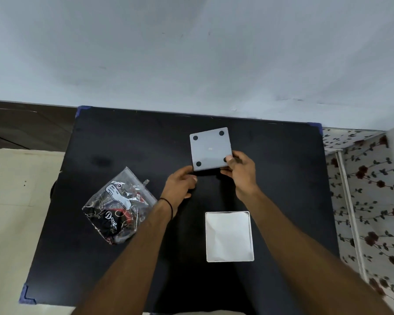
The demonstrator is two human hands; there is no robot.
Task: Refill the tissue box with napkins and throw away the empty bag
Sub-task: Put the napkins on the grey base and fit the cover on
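Note:
A white square tissue box (250, 237) stands open on the black table (123, 142), with white napkins (229, 235) filling it. Farther back lies its grey square base plate (210, 148), with black round feet at its corners. My right hand (241, 173) pinches the plate's near right corner. My left hand (180, 184) has its fingertips at the plate's near left corner. The crumpled clear plastic bag (120, 206), printed in black, red and white, lies flat on the table to the left, apart from both hands.
The table's far edge runs along a pale wall (191, 53). Blue tape marks the table corners (26, 296). A floral cloth (373, 201) hangs to the right of the table. Beige floor tiles (16, 201) lie to the left.

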